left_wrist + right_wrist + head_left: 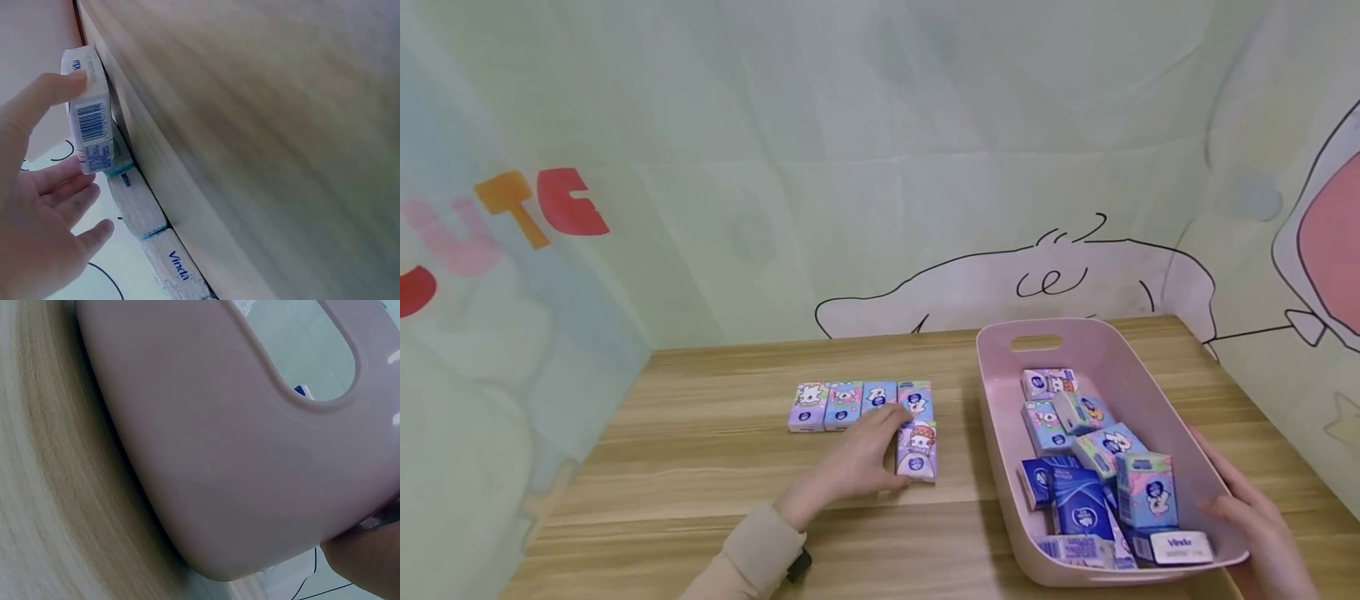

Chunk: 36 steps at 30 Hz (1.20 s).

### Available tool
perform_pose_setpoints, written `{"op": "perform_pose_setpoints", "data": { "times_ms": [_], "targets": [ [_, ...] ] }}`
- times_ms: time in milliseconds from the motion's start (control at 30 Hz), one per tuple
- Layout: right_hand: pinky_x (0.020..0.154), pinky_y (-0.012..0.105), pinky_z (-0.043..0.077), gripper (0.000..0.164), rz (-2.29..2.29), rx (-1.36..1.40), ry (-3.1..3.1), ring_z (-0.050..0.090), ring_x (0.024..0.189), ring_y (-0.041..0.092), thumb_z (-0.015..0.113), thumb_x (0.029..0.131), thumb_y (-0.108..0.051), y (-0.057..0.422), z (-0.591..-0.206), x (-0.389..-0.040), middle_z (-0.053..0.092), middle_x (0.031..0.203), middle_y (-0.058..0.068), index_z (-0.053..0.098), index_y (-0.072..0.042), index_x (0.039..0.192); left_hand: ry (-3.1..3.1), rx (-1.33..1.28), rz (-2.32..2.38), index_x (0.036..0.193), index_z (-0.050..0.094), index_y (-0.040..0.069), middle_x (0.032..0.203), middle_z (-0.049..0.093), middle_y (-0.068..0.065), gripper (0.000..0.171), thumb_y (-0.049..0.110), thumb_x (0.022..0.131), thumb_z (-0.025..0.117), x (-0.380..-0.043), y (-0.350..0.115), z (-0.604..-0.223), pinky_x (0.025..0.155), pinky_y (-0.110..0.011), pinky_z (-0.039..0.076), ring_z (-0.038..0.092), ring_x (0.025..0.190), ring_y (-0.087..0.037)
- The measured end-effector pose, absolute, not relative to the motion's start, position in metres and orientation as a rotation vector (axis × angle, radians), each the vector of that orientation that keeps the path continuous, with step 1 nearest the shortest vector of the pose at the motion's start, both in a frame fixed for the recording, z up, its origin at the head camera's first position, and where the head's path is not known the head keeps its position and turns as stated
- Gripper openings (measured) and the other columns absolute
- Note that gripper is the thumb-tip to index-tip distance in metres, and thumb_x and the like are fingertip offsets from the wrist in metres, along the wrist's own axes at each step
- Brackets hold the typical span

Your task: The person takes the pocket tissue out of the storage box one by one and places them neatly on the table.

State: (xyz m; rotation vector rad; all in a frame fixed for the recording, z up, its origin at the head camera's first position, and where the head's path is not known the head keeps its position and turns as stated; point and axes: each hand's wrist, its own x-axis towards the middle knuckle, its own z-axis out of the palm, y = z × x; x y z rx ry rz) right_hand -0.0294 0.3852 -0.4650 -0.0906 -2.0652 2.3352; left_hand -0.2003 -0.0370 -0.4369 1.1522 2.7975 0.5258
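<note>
My left hand (867,454) pinches a purple tissue pack (919,454) between the thumb and fingers, at its near and far ends. In the left wrist view the thumb lies on the Vinda-printed end of that pack (92,119). Just beyond it, several pocket tissue packs (807,408) lie side by side in a row on the wooden table (700,467); the held pack sits against the near end of the rightmost one (916,397). On the right, my right hand (1247,508) grips the side rim of a pink plastic basket (1007,467), thumb over the edge.
Inside the basket lie several loose tissue packs, among them a dark blue one (1082,504) and a pink-and-blue one (1150,492) leaning upright. Printed cloth (760,208) hangs behind the table's back edge and along both sides.
</note>
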Motion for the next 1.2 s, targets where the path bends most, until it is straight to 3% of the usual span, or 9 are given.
{"op": "perform_pose_setpoints", "data": {
  "times_ms": [567,1200],
  "targets": [
    [0.083,0.008,0.042,0.071,2.369,0.074,-1.980,0.048,0.115,-0.014,0.026,0.094,0.011,0.3839,-0.4668,-0.0283,0.045,0.138,-0.031,0.014,-0.024,0.155,2.786,1.094,0.502,0.139,0.047,0.004,0.144,0.047,-0.008,0.082,0.038,0.072,0.080,-0.2020,-0.0391,-0.4379,0.115,-0.042,0.036,0.044,0.134,-0.027],
    [0.082,0.011,0.044,0.072,2.359,0.077,-1.981,0.048,0.116,-0.012,0.027,0.093,0.011,0.3887,-0.4713,-0.0285,0.048,0.137,-0.028,0.014,-0.023,0.155,2.793,1.083,0.486,0.142,0.045,0.004,0.149,0.042,-0.011,0.087,0.042,0.072,0.080,-0.2008,-0.0358,-0.4343,0.115,-0.042,0.035,0.041,0.137,-0.029]
  ]
}}
